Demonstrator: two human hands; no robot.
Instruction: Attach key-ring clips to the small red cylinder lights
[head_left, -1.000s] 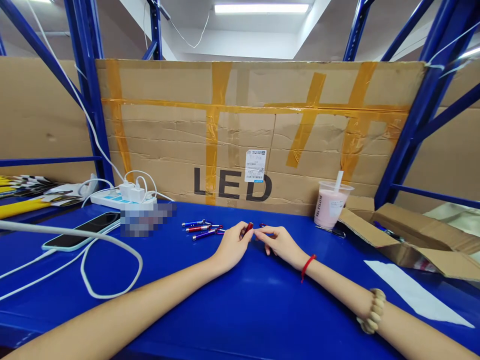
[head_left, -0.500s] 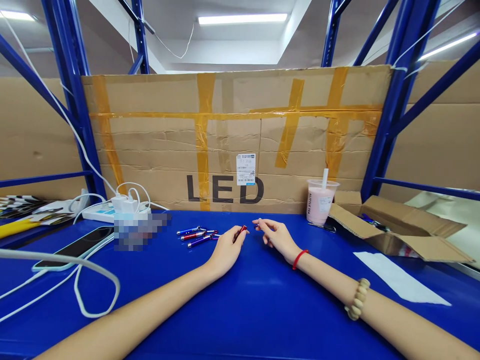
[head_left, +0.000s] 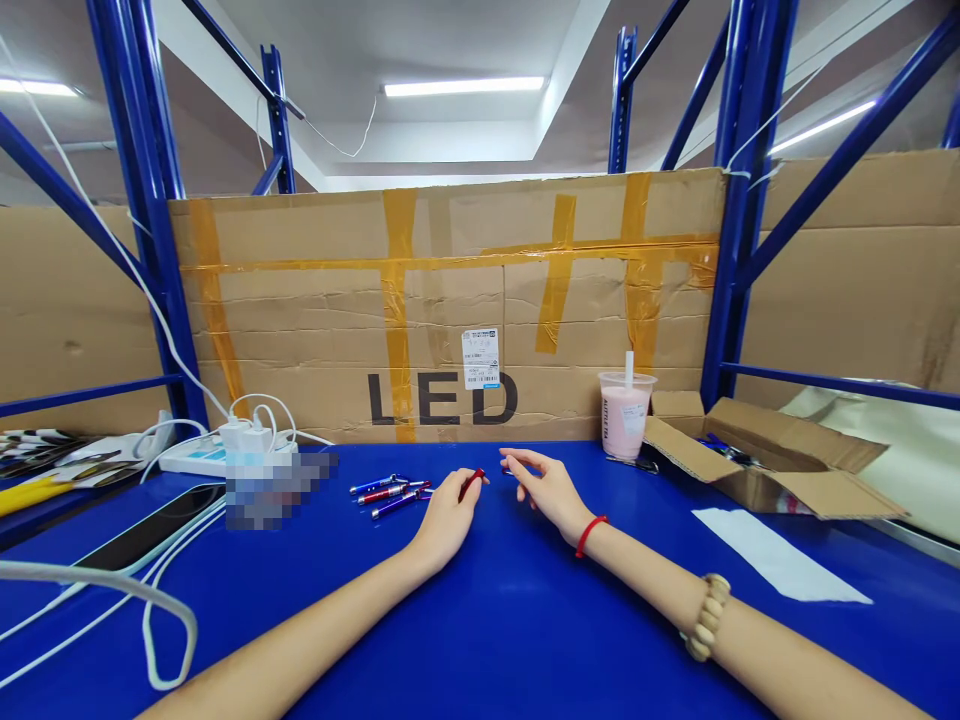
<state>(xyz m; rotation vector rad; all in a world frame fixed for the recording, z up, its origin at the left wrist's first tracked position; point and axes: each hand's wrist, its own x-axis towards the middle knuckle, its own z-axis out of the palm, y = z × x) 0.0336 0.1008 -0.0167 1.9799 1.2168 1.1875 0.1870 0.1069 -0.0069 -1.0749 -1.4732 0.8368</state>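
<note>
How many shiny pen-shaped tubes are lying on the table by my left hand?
3 visible, clustered left of your left hand: a blue tube at the back, a red tube in the middle, a purple tube in front. Their ends bunch together, so another could be hidden.

Held piece (head_left: pixel 478 475) — red, seemingly; table (head_left: pixel 510 620) — plain blue; drink (head_left: pixel 618 441) pink.

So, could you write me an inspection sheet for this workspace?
Surface: blue tabletop, with bright reflections.
Job's things: three small tubes, red and bluish, lie together; a red tube is in the left hand.
Clutter: phone, pink drink, white paper, open box.
Hands: left hand grips the red tube; right hand is beside it, contents too small to tell.
Cables: white cables loop on the left, near a power strip.
Surroundings: blue shelf frame, cardboard panel marked LED.
</note>
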